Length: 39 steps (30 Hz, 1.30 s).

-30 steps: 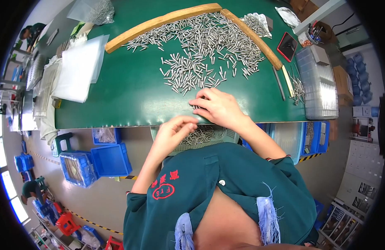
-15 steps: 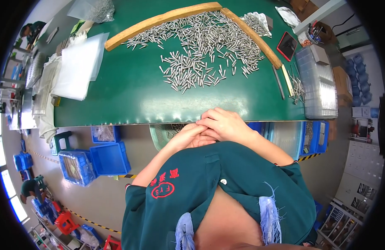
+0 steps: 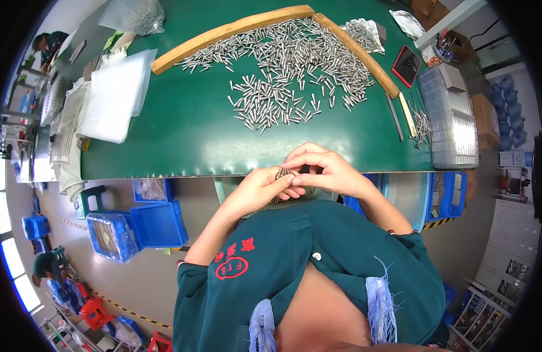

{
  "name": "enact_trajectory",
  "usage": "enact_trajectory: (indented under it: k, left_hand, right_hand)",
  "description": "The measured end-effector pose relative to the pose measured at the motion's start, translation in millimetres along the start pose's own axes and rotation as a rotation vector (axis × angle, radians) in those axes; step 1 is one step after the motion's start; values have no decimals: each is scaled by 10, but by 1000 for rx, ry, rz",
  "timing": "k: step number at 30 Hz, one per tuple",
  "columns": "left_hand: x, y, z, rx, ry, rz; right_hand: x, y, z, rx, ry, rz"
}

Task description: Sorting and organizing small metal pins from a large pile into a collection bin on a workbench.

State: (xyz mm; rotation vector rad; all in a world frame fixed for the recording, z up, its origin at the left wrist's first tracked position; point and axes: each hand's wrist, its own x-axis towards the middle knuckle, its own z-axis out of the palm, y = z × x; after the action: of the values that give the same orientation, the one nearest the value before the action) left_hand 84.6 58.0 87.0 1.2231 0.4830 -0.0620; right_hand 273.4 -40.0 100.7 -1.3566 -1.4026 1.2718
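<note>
My left hand point(image 3: 260, 189) is closed round a bunch of small metal pins point(image 3: 284, 173), whose ends show above the fingers at the table's front edge. My right hand point(image 3: 329, 171) meets it from the other side, thumb and fingers bent together in a pinch by the bunch; what lies between them is too small to tell. Under both hands, partly hidden, is a gridded tray or basket point(image 3: 277, 205) near my lap. Across the green table point(image 3: 183, 146) spreads a heap of loose, slim metal pins point(image 3: 300, 53), with a smaller cluster point(image 3: 262, 102) nearer me.
Two wooden bars point(image 3: 235, 28) border the heap at the back and right. On the right lie a red-edged phone point(image 3: 406, 66), thin rods point(image 3: 422, 129) and clear plastic boxes point(image 3: 452, 129). Plastic sheets point(image 3: 112, 97) lie left. Blue bins point(image 3: 159, 223) stand below; another person point(image 3: 45, 267) works far left.
My hands have come slightly apart and turned, so the bunch of metal pins now shows in my left hand. The gridded tray below shows more. The view has shifted slightly.
</note>
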Motion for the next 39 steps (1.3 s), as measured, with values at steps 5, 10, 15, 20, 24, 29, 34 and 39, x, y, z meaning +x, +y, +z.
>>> enact_trajectory:
  k: [5, 10, 15, 20, 24, 29, 34, 39]
  left_hand:
    - [6, 30, -58, -36, -43, -10]
    - [7, 74, -55, -12, -69, -22]
    - [17, 37, -48, 49, -34, -31]
    - [33, 82, -24, 287, 48, -26]
    - [28, 76, -40, 258, 37, 0]
    - [-9, 167, 21, 109, 14, 47]
    - [-32, 188, 44, -27, 21, 80]
    - [-61, 157, -63, 48, 81, 131]
  right_hand:
    - [15, 44, -2, 132, -11, 21]
    - [36, 133, 1, 187, 21, -97]
    - [33, -8, -10, 181, 90, -17]
    - [76, 12, 118, -223, 168, -232]
    - [86, 119, 138, 101, 144, -11]
    - [94, 293, 123, 1050, 59, 301]
    - [100, 324, 146, 1289, -61, 302]
    - [90, 433, 147, 1346, -26, 339]
